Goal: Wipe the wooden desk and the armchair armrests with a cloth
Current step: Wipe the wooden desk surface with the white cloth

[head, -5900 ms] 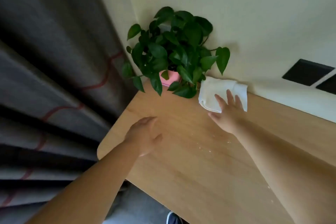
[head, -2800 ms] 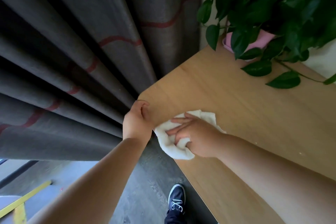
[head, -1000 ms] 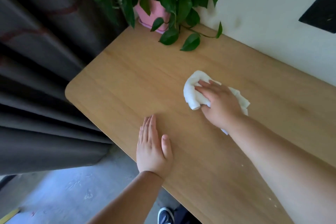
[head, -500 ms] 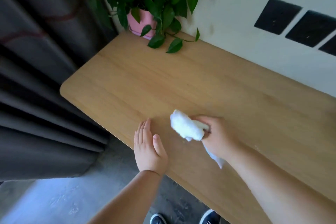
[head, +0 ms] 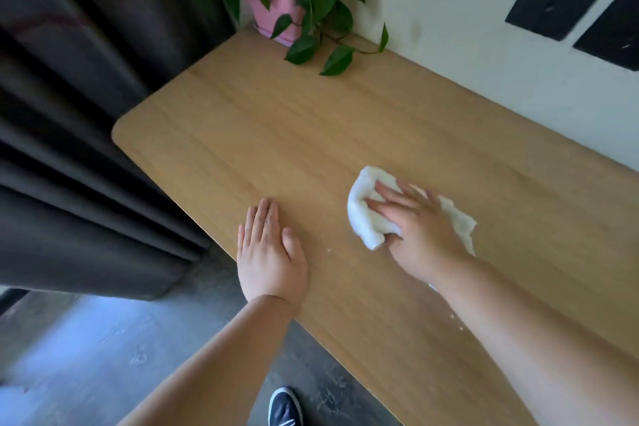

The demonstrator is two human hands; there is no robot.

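Observation:
A light wooden desk (head: 262, 135) runs from the rounded left corner toward the right along a pale wall. My right hand (head: 418, 232) presses a bunched white cloth (head: 366, 214) flat against the desktop, thumb tucked under one fold. My left hand (head: 268, 252) lies palm down on the desk near its front edge, fingers together, holding nothing. Small white specks (head: 328, 249) dot the wood between the hands and beside my right forearm. No armchair is in view.
A green trailing plant in a pink pot (head: 276, 10) stands at the desk's back left corner. Dark grey curtains (head: 76, 107) hang close to the left end. Black wall sockets (head: 560, 0) sit above the desk. Grey floor and my dark shoe (head: 285, 406) show below.
My right hand has moved away from the front edge toward the desk's middle and flattened on the cloth. The left hand stays planted in place.

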